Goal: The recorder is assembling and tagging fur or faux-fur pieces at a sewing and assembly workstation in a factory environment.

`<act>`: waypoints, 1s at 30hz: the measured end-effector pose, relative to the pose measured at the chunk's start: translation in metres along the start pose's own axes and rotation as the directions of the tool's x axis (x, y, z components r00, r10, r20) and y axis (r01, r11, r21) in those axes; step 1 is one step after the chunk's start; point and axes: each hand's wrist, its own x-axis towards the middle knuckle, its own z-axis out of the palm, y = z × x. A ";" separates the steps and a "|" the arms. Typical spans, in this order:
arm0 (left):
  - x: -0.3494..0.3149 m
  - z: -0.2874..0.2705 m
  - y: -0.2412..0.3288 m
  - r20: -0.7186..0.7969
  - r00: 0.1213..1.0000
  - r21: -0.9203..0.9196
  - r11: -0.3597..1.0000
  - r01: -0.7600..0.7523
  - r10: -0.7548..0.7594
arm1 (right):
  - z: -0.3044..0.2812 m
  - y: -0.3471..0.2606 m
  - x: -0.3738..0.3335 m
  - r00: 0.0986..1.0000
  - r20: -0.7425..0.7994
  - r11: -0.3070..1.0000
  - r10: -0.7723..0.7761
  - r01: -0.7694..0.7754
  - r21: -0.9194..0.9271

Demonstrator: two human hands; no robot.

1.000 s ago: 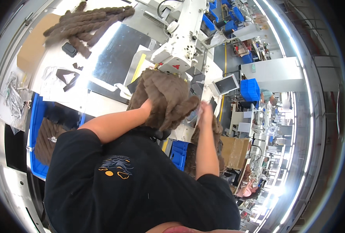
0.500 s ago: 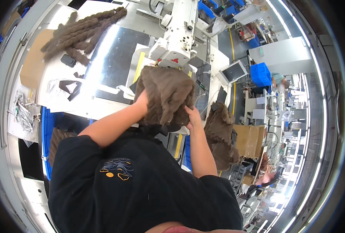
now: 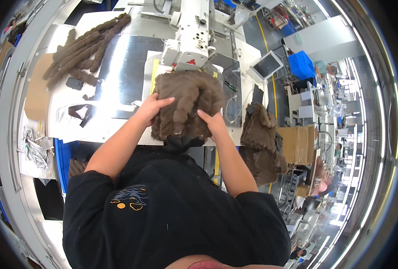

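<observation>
Head view: flat cardboard sheet (image 3: 36, 92) at 9 o'clock, blue bin (image 3: 301, 65) at 2 o'clock. Left hand (image 3: 152, 108) and right hand (image 3: 213, 123) gripping brown fur piece (image 3: 185, 105) below sewing machine (image 3: 191, 33).

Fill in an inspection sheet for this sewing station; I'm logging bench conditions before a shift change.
Surface: white sewing table with a shiny metal plate to the left of the machine.
Job's things: brown furry fabric piece spread in front of the white sewing machine.
Clutter: brown furry strips at the far left, a cardboard piece, dark scraps, and a brown furry pile at the right.
Grippers: left hand and right hand both grip the fabric's edges.
Cables: thin cable right of the fabric.
Surroundings: small screen, blue bins, more workstations beyond.
</observation>
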 end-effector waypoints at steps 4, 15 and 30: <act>0.000 0.003 0.002 -0.188 0.982 0.014 0.999 0.031 -0.027 | -0.003 0.005 0.002 0.995 0.025 0.986 0.095 -0.091 -0.138; -0.015 0.023 -0.022 -0.238 0.925 0.284 0.932 -0.226 0.297 | -0.013 0.007 0.012 0.989 -0.133 0.985 0.059 -0.037 0.167; 0.020 -0.016 -0.039 -0.199 0.977 0.268 0.963 -0.020 0.075 | 0.049 0.002 0.027 0.780 0.430 -0.103 -0.454 0.434 -0.895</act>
